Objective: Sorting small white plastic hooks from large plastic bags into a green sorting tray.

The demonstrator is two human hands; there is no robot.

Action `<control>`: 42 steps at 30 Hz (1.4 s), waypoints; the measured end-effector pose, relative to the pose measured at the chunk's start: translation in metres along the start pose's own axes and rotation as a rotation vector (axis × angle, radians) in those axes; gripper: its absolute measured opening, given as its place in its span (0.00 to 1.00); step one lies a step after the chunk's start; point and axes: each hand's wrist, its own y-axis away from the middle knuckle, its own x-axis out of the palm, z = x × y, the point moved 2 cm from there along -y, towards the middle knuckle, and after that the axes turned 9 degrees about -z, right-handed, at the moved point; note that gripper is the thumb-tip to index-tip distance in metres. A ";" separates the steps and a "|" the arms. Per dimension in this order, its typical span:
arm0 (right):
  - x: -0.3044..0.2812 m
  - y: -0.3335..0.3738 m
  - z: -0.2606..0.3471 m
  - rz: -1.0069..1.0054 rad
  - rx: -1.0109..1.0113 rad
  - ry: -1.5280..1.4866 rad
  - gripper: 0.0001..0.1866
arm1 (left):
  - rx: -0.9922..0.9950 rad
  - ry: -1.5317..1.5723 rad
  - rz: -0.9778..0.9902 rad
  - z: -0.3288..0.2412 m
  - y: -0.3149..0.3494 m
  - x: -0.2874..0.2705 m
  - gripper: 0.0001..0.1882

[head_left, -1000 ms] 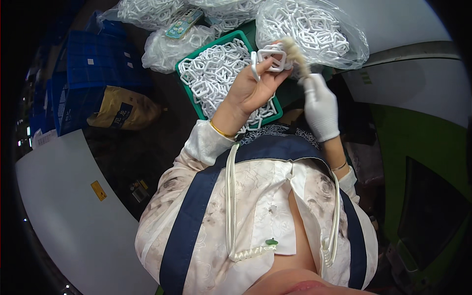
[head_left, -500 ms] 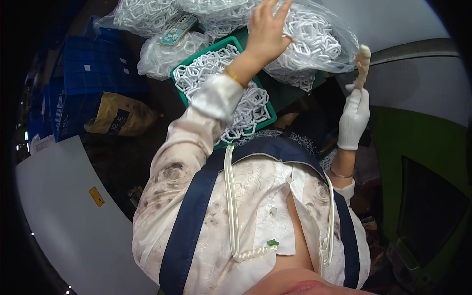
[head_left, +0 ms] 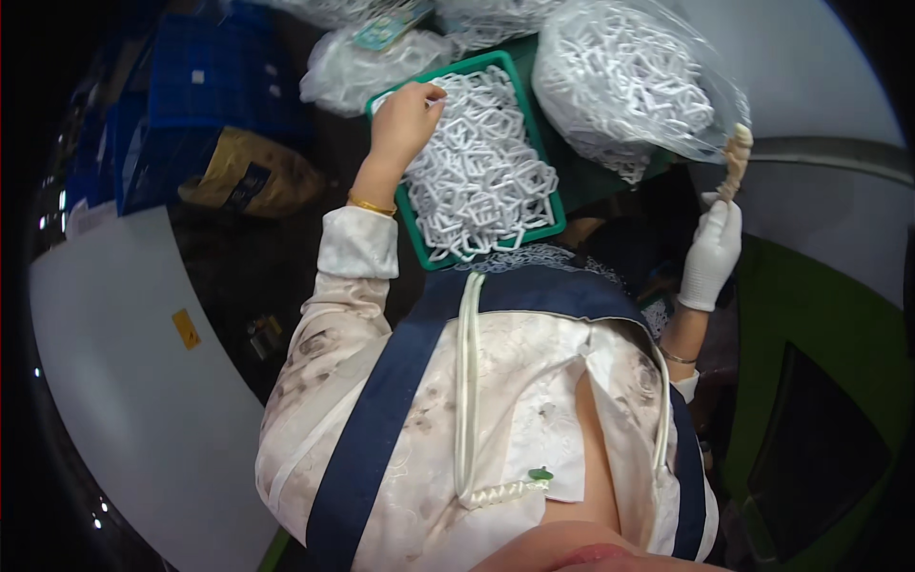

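My bare left hand (head_left: 405,122), a gold bracelet at its wrist, is over the left side of a green tray (head_left: 556,230). Its fingers curl together near the white pieces; what they hold, if anything, I cannot make out. White angular plastic rings (head_left: 481,162) fill the tray in a loose heap. Off to the right, my right hand (head_left: 711,255) wears a white knit glove. Its fingers close round the lower end of a slim, knobbly beige stick-like thing (head_left: 736,160), which points up beside a clear plastic bag (head_left: 729,91).
That bag is stuffed with more white rings (head_left: 634,71). Further clear bags (head_left: 376,71) stand beyond the tray, a patterned phone-like thing (head_left: 391,27) on one. Blue crates (head_left: 224,95) and a brown paper sack (head_left: 250,176) stand left. Pale panels (head_left: 124,381) flank me.
My left hand has drawn back from the large bag at the right to the tray's left side, and its spread fingers have curled. The right hand keeps its hold. The view has shifted.
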 end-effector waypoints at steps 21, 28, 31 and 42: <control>0.033 0.014 0.025 0.121 -0.072 -0.028 0.13 | 0.044 0.029 -0.209 0.064 -0.015 0.061 0.13; 0.030 0.017 0.028 0.134 -0.024 -0.001 0.13 | 0.059 -0.014 0.133 0.062 -0.022 0.056 0.16; 0.027 0.017 0.025 0.130 -0.035 -0.012 0.13 | 0.006 -0.011 0.099 0.056 -0.024 0.051 0.16; 0.024 0.024 0.020 0.144 -0.045 -0.008 0.13 | 0.046 0.100 -0.005 0.034 -0.014 0.056 0.12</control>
